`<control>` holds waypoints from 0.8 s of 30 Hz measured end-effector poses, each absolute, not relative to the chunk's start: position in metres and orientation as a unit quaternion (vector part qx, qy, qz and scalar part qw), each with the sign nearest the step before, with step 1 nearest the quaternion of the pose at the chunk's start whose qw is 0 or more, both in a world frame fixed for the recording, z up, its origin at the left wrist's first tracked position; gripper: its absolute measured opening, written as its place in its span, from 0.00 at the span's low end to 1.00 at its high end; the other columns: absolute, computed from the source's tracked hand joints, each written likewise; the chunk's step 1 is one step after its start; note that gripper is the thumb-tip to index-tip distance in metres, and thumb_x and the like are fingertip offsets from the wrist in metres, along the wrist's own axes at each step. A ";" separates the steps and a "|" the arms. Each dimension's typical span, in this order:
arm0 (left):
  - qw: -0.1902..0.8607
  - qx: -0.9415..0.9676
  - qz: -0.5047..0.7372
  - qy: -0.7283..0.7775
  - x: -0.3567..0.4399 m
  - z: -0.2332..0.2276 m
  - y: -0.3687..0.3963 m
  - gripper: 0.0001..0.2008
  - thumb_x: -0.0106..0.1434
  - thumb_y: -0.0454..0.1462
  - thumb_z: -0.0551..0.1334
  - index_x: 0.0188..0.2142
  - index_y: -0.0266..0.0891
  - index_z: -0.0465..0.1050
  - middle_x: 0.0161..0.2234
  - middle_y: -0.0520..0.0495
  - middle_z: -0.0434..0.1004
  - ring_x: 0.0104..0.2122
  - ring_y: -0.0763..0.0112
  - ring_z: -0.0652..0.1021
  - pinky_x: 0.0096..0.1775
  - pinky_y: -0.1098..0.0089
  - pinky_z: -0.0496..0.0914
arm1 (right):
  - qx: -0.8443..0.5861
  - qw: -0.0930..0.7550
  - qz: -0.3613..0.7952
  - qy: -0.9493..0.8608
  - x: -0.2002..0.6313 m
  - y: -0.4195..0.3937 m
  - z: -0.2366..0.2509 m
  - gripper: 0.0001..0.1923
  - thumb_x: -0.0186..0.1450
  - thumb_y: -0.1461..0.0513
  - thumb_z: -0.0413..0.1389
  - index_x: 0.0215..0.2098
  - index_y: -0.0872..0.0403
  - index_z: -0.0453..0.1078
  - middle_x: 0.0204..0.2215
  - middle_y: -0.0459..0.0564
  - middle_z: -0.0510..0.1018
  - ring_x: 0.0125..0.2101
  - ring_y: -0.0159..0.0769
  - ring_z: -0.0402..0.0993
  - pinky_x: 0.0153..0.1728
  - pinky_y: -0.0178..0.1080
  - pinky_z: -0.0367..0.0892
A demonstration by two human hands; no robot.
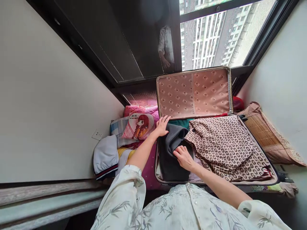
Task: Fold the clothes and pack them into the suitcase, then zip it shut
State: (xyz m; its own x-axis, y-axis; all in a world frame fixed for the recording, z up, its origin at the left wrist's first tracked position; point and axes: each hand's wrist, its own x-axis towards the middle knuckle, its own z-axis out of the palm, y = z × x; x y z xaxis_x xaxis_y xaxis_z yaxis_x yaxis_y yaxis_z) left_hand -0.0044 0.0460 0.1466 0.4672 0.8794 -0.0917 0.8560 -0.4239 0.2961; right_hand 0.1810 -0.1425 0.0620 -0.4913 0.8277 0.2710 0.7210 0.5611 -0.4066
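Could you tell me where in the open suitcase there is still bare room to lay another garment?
Little is bare. The suitcase floor is covered: dark grey garment on the left under the left hand and right hand, patterned brown garment filling the right. Free patches: a pale strip between them near the front rim, and the upright lid lining.

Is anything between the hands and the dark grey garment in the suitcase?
Nothing visible: left hand and right hand both rest flat on the dark grey folded garment, beside the brown patterned cloth.
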 end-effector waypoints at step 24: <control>0.246 0.831 -0.128 0.482 -0.016 0.143 0.052 0.38 0.60 0.38 0.67 0.69 0.52 0.62 0.66 0.37 0.61 0.67 0.41 0.62 0.61 0.37 0.62 | -0.670 0.209 0.227 -0.675 0.207 -0.003 0.119 0.35 0.57 0.70 0.57 0.63 0.56 0.68 0.58 0.64 0.75 0.59 0.57 0.66 0.59 0.57 0.61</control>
State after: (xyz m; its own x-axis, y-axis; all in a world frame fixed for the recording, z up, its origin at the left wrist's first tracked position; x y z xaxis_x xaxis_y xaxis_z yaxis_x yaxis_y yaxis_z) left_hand -0.0164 0.0519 0.1429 0.5028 0.7381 -0.4499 0.8640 -0.4140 0.2863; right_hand 0.2068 -0.0032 0.1185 -0.0150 0.9996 -0.0220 0.8103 -0.0007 -0.5860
